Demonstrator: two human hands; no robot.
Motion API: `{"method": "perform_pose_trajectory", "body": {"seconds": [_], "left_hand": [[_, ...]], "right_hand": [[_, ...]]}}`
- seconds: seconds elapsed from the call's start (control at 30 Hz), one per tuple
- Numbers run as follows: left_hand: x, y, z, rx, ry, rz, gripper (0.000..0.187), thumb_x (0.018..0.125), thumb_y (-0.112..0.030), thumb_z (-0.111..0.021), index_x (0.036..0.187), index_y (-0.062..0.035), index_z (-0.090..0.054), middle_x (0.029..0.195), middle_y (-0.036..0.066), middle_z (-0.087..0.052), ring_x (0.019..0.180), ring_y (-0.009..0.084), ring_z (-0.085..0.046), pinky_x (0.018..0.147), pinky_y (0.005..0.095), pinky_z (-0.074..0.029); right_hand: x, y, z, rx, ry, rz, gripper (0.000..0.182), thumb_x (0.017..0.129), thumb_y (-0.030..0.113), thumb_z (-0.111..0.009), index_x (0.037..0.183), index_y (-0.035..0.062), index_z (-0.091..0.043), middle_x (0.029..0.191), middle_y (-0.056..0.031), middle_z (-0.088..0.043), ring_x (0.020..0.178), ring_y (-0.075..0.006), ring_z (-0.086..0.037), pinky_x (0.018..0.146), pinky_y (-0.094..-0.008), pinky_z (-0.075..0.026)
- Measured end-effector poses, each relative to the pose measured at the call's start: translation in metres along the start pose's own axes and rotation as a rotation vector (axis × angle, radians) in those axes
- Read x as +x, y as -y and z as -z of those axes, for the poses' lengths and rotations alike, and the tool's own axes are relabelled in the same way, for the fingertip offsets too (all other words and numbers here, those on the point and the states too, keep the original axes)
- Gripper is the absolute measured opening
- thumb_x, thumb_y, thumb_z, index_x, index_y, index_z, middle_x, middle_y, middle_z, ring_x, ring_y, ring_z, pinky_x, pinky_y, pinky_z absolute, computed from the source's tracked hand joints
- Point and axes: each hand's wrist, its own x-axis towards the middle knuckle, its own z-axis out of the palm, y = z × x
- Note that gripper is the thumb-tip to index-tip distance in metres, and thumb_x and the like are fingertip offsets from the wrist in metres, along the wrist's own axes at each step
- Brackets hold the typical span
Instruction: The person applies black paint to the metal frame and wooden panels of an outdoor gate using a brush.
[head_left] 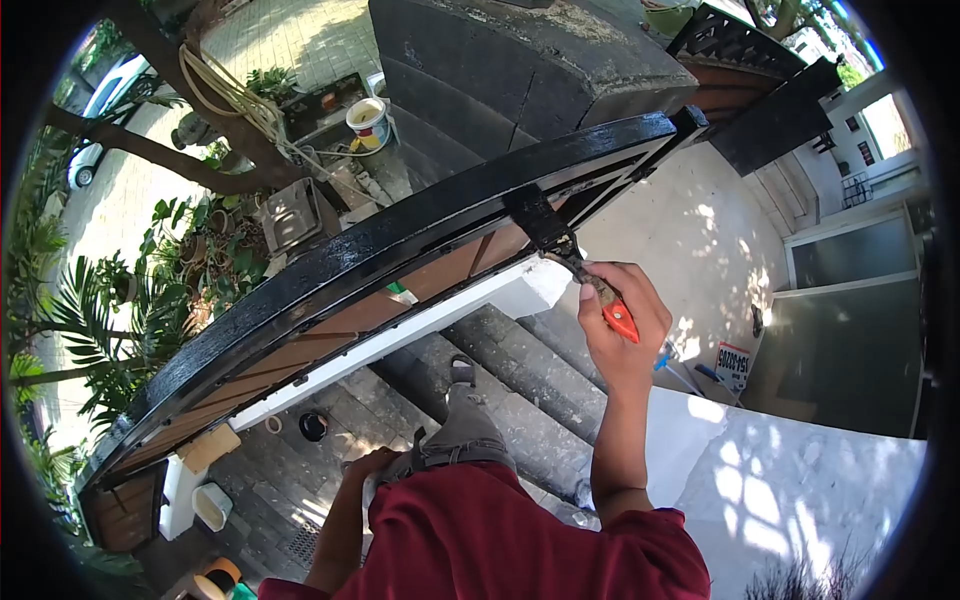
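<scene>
My right hand (628,318) is closed around a paintbrush (618,318) with an orange-red handle end. Its broad, black-coated bristles (540,220) touch the inner side of a long curved railing (345,250). The railing's top is glossy black and looks wet in places, with brown panels (345,325) below it. My left hand (372,461) lies against my grey trousers near the hip, holding nothing that I can see; its fingers show only in part.
Dark stone steps (530,365) lie under my feet. A paint bucket (368,122) stands beyond the railing near plants (195,245) and a tree trunk (225,110). A black round container (313,426) and a white tub (211,505) sit lower left. A white wall ledge (800,490) is at right.
</scene>
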Motion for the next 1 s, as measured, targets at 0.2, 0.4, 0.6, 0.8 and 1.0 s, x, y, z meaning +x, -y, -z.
{"method": "perform_pose_trajectory", "body": {"seconds": [0.2, 0.4, 0.6, 0.8, 1.0], "left_hand": [[-0.003, -0.003, 0.015, -0.133, 0.048, 0.070, 0.043, 0.103, -0.035, -0.036, 0.141, -0.0255, -0.052, 0.145, 0.014, -0.046, 0.133, 0.0332, -0.046, 0.112, 0.0433, -0.037], [0.008, 0.022, 0.000, -0.145, -0.008, 0.031, 0.044, 0.103, -0.035, -0.036, 0.142, -0.0241, -0.051, 0.145, 0.015, -0.046, 0.132, 0.0342, -0.046, 0.112, 0.0427, -0.036], [-0.004, 0.003, 0.015, -0.232, -0.003, 0.152, 0.044, 0.103, -0.035, -0.035, 0.143, -0.0230, -0.050, 0.146, 0.016, -0.046, 0.132, 0.0343, -0.047, 0.111, 0.0430, -0.037], [-0.018, -0.019, 0.028, -0.135, -0.024, 0.141, 0.045, 0.102, -0.032, -0.036, 0.144, -0.0215, -0.048, 0.145, 0.017, -0.046, 0.132, 0.0352, -0.046, 0.110, 0.0429, -0.039], [-0.023, -0.022, 0.024, -0.116, -0.060, 0.106, 0.046, 0.101, -0.023, -0.036, 0.145, -0.0149, -0.047, 0.136, 0.017, -0.051, 0.127, 0.0326, -0.049, 0.108, 0.0396, -0.039]], "right_hand": [[0.006, 0.007, 0.001, -0.019, 0.052, 0.021, 0.025, 0.074, -0.002, -0.074, 0.098, 0.0001, -0.069, 0.086, -0.0123, -0.066, 0.071, -0.0216, -0.065, 0.064, -0.0285, -0.052], [0.005, 0.010, 0.001, -0.059, 0.075, 0.066, 0.025, 0.073, -0.002, -0.074, 0.098, 0.0008, -0.069, 0.084, -0.0114, -0.063, 0.069, -0.0208, -0.064, 0.062, -0.0291, -0.051], [0.002, 0.009, -0.003, -0.023, 0.044, 0.043, 0.022, 0.073, -0.002, -0.074, 0.094, 0.0011, -0.069, 0.081, -0.0107, -0.063, 0.067, -0.0201, -0.063, 0.059, -0.0289, -0.050], [0.000, 0.011, -0.005, -0.034, 0.029, -0.005, 0.018, 0.075, -0.002, -0.073, 0.092, 0.0003, -0.068, 0.078, -0.0094, -0.062, 0.064, -0.0191, -0.061, 0.059, -0.0285, -0.048], [-0.001, 0.005, -0.002, 0.076, 0.012, -0.054, 0.016, 0.077, -0.002, -0.072, 0.093, -0.0007, -0.069, 0.076, -0.0098, -0.062, 0.065, -0.0164, -0.060, 0.059, -0.0261, -0.047]]}}
